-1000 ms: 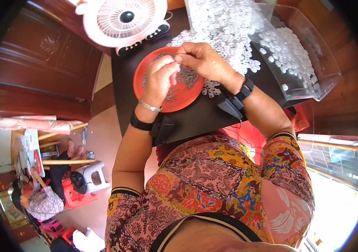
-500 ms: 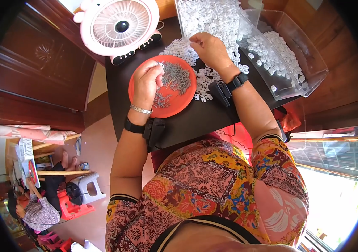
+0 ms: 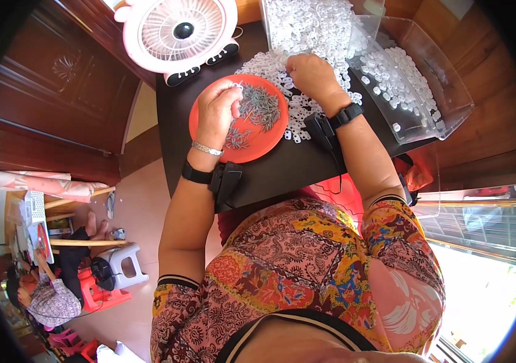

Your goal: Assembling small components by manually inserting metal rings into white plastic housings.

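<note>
My left hand (image 3: 215, 115) is over the left side of an orange-red plate (image 3: 203, 134). Its thumb and fingers pinch a small white plastic clip (image 3: 238, 86). Many thin grey nails (image 3: 262, 107) lie on that plate, in a large heap and a smaller one. Beyond the plate's right side, my right hand (image 3: 317, 77) hovers at the loose pile of white plastic clips (image 3: 264, 64). The fingers are curled together, and whatever they may hold is too small or hidden to make out. Black bands with small devices circle both wrists.
A pink-and-white fan (image 3: 184, 30) stands at the table's far left. At the back, a clear bin (image 3: 266, 27) is heaped with white clips; another clear bin (image 3: 454, 112) to its right holds fewer. Across the room at left, a person (image 3: 55, 299) sits near a grey stool (image 3: 129, 266).
My right hand has drawn slightly right and toward me, its fingers curling closer together. The left hand still pinches the clip over the plate. The whole view has shifted a little.
</note>
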A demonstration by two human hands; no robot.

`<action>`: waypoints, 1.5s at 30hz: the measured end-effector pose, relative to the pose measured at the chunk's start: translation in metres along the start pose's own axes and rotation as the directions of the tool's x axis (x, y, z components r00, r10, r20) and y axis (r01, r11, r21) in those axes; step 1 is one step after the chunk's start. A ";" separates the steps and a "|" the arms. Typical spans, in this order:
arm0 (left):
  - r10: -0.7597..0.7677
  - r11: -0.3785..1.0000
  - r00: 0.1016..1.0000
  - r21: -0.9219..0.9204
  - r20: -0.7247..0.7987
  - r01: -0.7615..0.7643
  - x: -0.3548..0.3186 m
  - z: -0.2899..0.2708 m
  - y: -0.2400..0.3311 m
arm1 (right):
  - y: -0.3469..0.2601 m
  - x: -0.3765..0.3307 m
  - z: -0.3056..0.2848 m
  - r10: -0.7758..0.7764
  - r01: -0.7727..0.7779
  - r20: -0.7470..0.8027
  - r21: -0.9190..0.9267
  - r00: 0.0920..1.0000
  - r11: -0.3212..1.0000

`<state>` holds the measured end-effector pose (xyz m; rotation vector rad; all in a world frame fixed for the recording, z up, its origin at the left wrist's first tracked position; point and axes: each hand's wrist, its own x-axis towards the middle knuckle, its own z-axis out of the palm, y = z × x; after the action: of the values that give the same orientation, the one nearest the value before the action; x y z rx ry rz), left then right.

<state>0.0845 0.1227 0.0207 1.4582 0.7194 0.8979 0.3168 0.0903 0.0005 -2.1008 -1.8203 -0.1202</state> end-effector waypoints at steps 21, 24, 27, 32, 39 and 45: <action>-0.012 0.999 1.000 0.051 0.016 0.011 0.000 -0.002 -0.002 | -0.002 -0.006 -0.011 -0.126 0.117 0.144 0.065 0.982 0.991; -0.039 0.998 0.999 0.045 0.003 0.039 0.000 -0.003 0.000 | 0.001 -0.005 -0.009 -0.141 0.128 0.124 0.109 0.982 0.986; -0.028 0.999 0.999 0.031 0.018 0.027 0.001 -0.004 -0.002 | 0.003 -0.007 -0.011 -0.155 0.138 0.144 0.121 0.978 0.983; -0.034 0.999 0.999 0.026 0.030 0.033 -0.001 -0.002 0.001 | 0.002 -0.006 -0.010 -0.146 0.126 0.170 0.124 0.974 0.984; -0.022 0.999 0.999 0.026 0.024 0.021 0.001 -0.004 -0.001 | 0.004 -0.006 -0.009 -0.152 0.136 0.168 0.101 0.974 0.985; -0.022 1.000 0.999 0.016 0.036 0.021 0.000 -0.004 -0.001 | 0.000 -0.006 -0.011 -0.141 0.125 0.190 0.098 0.972 0.987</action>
<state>0.0812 0.1246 0.0196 1.4739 0.7156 0.8493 0.3180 0.0810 0.0093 -1.9919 -2.0420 0.1344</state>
